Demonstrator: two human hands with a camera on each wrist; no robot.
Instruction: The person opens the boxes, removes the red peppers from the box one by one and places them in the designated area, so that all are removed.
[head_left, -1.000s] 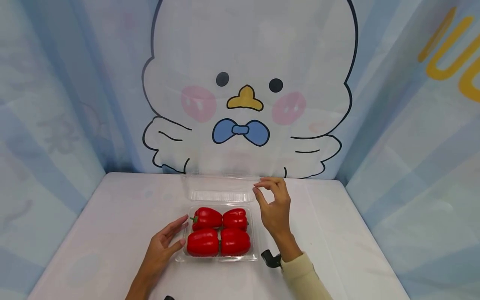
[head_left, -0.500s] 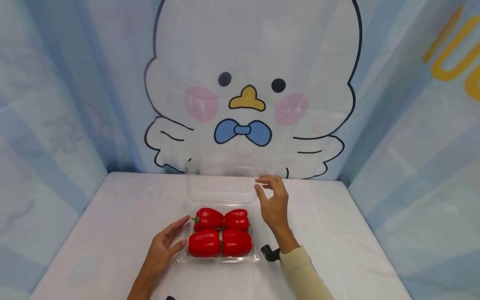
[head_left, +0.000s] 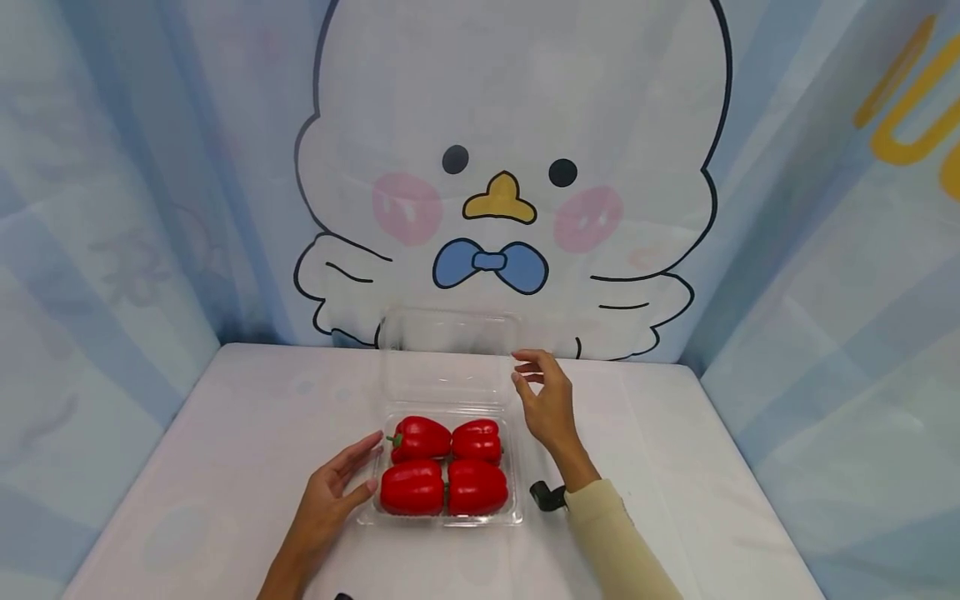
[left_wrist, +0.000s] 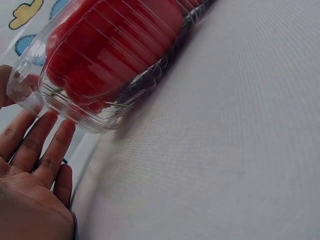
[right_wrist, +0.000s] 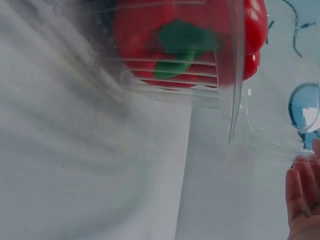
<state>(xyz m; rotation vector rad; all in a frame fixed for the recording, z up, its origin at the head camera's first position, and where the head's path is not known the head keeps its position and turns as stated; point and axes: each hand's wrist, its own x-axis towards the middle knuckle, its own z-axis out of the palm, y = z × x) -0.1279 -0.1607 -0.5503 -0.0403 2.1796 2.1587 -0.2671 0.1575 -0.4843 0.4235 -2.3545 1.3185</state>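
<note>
A clear plastic clamshell container [head_left: 480,522] stands on the table with several red bell peppers [head_left: 478,487] in two rows inside. Its hinged lid [head_left: 448,379] is tilted up at the far side. My left hand [head_left: 327,496] lies along the container's left side, fingers extended and fingertips at the wall and rim; in the left wrist view the fingers [left_wrist: 54,152] reach the ribbed wall. At the lid's right edge, my right hand [head_left: 550,406] pinches the rim between thumb and fingers. The right wrist view catches only part of those fingers [right_wrist: 299,192].
A white cloth covers the table [head_left: 225,467]. Behind it hangs a backdrop [head_left: 498,117] with a cartoon bird, and blue-and-white curtains [head_left: 112,208] flank both sides. A black wrist device [head_left: 548,496] sits at the right wrist.
The lid has swung up, its top edge now higher against the backdrop. My right hand has shifted only slightly; my left hand stays at the container's side. The whole view has drifted a little.
</note>
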